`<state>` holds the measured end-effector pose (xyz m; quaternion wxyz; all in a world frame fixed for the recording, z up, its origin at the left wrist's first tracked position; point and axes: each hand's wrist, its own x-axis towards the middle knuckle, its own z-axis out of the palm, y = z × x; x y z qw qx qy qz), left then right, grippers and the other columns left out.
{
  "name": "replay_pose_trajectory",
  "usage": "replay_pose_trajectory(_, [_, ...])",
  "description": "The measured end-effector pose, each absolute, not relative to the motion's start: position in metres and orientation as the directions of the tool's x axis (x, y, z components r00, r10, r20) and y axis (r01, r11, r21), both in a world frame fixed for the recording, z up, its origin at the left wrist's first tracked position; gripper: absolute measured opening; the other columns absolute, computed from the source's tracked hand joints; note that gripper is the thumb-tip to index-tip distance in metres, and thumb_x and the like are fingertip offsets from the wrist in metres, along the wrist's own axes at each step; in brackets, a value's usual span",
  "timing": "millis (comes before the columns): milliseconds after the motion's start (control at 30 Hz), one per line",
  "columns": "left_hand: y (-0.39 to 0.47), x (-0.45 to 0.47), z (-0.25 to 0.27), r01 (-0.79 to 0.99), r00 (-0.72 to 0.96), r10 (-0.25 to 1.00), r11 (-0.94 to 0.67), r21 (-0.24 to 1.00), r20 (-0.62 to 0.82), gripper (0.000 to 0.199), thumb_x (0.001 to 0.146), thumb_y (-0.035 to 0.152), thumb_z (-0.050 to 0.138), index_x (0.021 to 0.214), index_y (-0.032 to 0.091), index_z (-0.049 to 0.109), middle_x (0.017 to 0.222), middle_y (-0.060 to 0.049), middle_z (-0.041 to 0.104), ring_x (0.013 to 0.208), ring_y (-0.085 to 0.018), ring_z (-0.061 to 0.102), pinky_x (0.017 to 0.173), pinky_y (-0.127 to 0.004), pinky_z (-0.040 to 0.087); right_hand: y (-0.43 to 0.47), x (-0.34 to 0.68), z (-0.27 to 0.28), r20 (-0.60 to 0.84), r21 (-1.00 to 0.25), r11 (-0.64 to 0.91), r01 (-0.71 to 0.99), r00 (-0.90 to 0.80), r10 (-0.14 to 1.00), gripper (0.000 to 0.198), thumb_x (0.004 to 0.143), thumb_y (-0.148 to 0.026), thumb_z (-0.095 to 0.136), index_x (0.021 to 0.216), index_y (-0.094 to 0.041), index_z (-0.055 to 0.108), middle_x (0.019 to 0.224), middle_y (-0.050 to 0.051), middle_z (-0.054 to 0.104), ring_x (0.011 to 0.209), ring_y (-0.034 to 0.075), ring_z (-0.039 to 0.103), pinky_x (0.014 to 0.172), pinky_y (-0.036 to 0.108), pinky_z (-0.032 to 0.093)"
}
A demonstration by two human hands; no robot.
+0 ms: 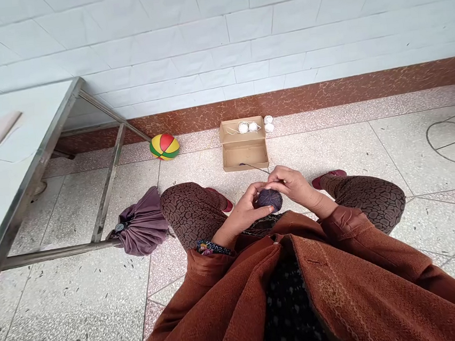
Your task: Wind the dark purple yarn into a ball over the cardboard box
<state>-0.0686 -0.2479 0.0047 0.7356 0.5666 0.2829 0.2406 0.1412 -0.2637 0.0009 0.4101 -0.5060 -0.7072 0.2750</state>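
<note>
A ball of dark purple yarn (269,201) rests in my left hand (251,206), whose fingers and thumb curl round its left side. My right hand (291,184) is closed in a pinch at the ball's upper edge, where a strand of yarn (257,167) reaches it. That strand runs from an open cardboard box (246,167) on the floor in front of me, where a small dark bit of yarn lies inside. Two white yarn balls (247,127) with loose ends sit in the box's lid part (230,137) behind.
Two more white balls (268,123) lie right of the box. A colourful ball (164,146) sits by the wall. To the left stand a metal-framed table (30,173) and a folded purple umbrella (144,221). A wire ring (427,138) is at the far right.
</note>
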Motion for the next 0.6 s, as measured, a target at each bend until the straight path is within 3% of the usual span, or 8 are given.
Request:
replay_pose_trajectory(133, [-0.250, -0.068, 0.006, -0.168, 0.678, 0.722, 0.331, 0.929, -0.135, 0.053, 0.075, 0.030, 0.082, 0.121, 0.024, 0.057, 0.120, -0.006, 0.061, 0.114, -0.023, 0.057, 0.101, -0.037, 0.043, -0.265, 0.136, -0.026, 0.196, -0.903, 0.179, 0.392, 0.005, 0.981, 0.027, 0.097, -0.043, 0.060, 0.081, -0.021, 0.061, 0.074, 0.001, 0.061, 0.068, 0.016, 0.055, 0.067, 0.028, 0.047])
replay_pose_trajectory(233, [-0.249, -0.068, 0.005, -0.241, 0.601, 0.785, 0.354, 0.903, -0.148, 0.050, 0.073, 0.028, 0.081, 0.117, 0.022, 0.058, 0.113, -0.005, 0.061, 0.108, -0.021, 0.056, 0.098, -0.035, 0.043, -0.273, 0.129, -0.047, 0.145, -0.919, 0.130, 0.371, 0.013, 0.989, 0.026, 0.099, -0.040, 0.051, 0.085, -0.021, 0.060, 0.076, 0.000, 0.062, 0.070, 0.015, 0.056, 0.068, 0.027, 0.047])
replay_pose_trajectory(433, [-0.243, -0.067, -0.004, -0.227, 0.431, 0.888, 0.279, 0.933, -0.160, 0.050, 0.069, 0.025, 0.082, 0.111, 0.023, 0.054, 0.112, -0.003, 0.060, 0.106, -0.018, 0.055, 0.098, -0.032, 0.043, -0.289, 0.113, -0.060, 0.127, -0.855, 0.210, 0.474, -0.202, 0.971, 0.026, 0.102, -0.035, 0.049, 0.092, -0.019, 0.066, 0.085, 0.006, 0.069, 0.078, 0.018, 0.063, 0.075, 0.031, 0.053])
replay_pose_trajectory(600, [-0.238, -0.070, -0.011, -0.070, 0.360, 0.923, 0.174, 0.982, -0.138, 0.050, 0.070, 0.025, 0.079, 0.113, 0.022, 0.053, 0.114, -0.004, 0.060, 0.109, -0.019, 0.055, 0.100, -0.034, 0.042, -0.296, 0.110, -0.029, 0.207, -0.814, 0.410, 0.412, -0.453, 0.867, 0.027, 0.104, -0.036, 0.050, 0.091, -0.020, 0.068, 0.087, 0.006, 0.070, 0.082, 0.019, 0.065, 0.077, 0.031, 0.053])
